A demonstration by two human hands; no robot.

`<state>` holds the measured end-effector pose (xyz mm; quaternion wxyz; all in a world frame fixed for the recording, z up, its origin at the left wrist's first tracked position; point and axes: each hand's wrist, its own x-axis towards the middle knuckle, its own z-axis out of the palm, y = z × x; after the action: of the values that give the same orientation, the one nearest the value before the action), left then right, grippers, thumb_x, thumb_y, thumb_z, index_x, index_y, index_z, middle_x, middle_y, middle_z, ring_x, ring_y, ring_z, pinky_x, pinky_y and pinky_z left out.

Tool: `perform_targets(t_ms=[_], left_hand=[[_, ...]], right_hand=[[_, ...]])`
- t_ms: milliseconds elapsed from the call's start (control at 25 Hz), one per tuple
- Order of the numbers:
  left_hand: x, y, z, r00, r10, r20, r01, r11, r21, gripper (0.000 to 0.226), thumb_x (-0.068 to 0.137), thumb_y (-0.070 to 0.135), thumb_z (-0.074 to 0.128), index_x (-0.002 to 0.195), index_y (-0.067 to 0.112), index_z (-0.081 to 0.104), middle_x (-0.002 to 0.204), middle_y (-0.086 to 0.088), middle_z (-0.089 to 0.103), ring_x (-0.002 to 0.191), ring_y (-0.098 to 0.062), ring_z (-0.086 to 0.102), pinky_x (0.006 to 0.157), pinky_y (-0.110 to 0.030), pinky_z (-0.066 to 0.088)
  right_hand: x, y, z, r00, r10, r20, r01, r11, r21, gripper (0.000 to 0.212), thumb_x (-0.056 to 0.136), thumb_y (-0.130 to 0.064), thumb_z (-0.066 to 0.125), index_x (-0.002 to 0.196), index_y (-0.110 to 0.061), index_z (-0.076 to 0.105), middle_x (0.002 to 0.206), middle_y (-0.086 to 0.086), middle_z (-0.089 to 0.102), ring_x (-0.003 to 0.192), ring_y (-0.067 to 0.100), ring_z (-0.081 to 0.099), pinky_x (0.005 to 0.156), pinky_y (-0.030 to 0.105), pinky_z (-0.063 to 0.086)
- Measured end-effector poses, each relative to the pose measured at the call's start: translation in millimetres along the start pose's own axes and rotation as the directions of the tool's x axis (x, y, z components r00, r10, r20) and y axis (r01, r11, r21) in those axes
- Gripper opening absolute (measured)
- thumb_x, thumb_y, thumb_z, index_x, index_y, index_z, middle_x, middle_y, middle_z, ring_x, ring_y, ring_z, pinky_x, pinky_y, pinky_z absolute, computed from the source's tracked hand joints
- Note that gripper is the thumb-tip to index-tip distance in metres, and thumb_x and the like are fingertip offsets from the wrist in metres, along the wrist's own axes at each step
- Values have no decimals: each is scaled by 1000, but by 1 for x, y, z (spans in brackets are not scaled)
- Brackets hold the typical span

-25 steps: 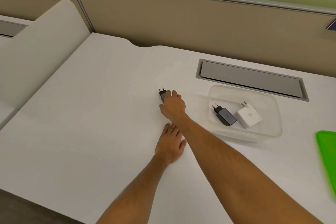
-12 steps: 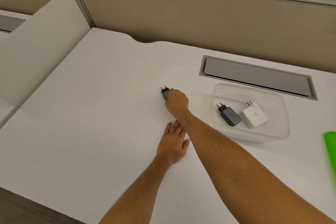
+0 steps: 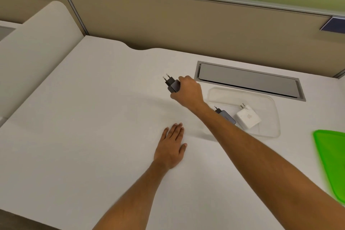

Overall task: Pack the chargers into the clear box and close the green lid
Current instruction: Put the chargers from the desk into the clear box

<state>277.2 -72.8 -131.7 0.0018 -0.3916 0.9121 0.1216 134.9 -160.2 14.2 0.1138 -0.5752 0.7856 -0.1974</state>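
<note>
My right hand (image 3: 188, 89) is shut on a dark grey charger (image 3: 172, 84), held above the white desk with its two prongs pointing up and to the left. Just right of that hand lies the clear box (image 3: 270, 99), open. Inside it rest a second dark charger (image 3: 225, 115), partly hidden by my right forearm, and a white charger (image 3: 248, 117). The green lid (image 3: 332, 157) lies flat at the right edge of the desk. My left hand (image 3: 170, 147) lies flat on the desk, palm down, fingers spread, holding nothing.
A grey cable hatch (image 3: 248, 80) is set into the desk behind the box. A beige partition (image 3: 186, 24) runs along the back edge. A white side panel (image 3: 37, 43) rises at the left. The desk's front edge (image 3: 28, 218) lies at the bottom left.
My right hand has closed on the dark charger and lifted it off the desk. My left hand stays flat in place.
</note>
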Motion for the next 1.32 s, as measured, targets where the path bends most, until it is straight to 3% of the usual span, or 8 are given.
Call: perform_targets(t_ms=[120,280,480,760,960,1160,1320], left_hand=[[-1,-1,-1,1000,3,-1,-3,1000,-2,64,95,45,13,151,15,3,162,1,1,148,-13,-4,121,-36,-4],[-1,0,-2,1000,8,-1,-8,1000,8,63,96,44,14,151,15,4,162,1,2,148,-13,-3,121,-36,-4],[-2,0,-3,1000,10,-7,-10,1000,13,63,96,44,16,151,15,5,162,1,3,148,-13,-2,121,-35,-5],[-2,0,-2,1000,17,1,-17,1000,20,62,97,43,18,151,14,5,162,0,3,148,-14,-1,121,-37,-1],[-1,0,-1,1000,16,-7,-16,1000,12,62,97,42,20,151,14,5,162,0,4,148,-14,-1,121,-38,0],[-1,-1,0,1000,16,-9,-16,1000,18,63,97,44,17,151,15,3,162,0,3,148,-14,-2,121,-37,-2],[-1,-1,0,1000,18,-9,-17,1000,19,63,97,43,17,151,15,3,162,0,2,148,-14,-3,121,-36,-2]], right_hand=[[-7,20,-39,998,23,-63,-23,1000,5,28,66,-30,71,85,-11,61,87,5,55,70,23,49,60,28,33],[-20,58,-83,977,185,-104,-191,980,-56,31,62,-28,71,87,-12,63,83,4,60,72,25,53,62,27,36],[-41,100,-101,920,388,57,-370,907,-202,31,63,-29,72,86,-11,63,80,5,65,73,26,58,58,27,41],[-63,117,-69,874,361,327,-252,909,-332,43,57,-25,78,92,-12,57,82,4,58,77,26,58,60,29,45],[-58,114,-50,860,335,386,-196,914,-356,28,57,-18,73,68,-14,47,64,0,51,65,24,55,47,22,35],[-54,114,-39,854,304,422,-84,881,-465,28,70,-20,70,95,-10,60,80,3,57,74,25,56,52,26,38],[-50,114,-38,848,284,448,3,842,-539,28,72,-22,70,96,-12,60,83,3,56,74,24,55,47,24,31]])
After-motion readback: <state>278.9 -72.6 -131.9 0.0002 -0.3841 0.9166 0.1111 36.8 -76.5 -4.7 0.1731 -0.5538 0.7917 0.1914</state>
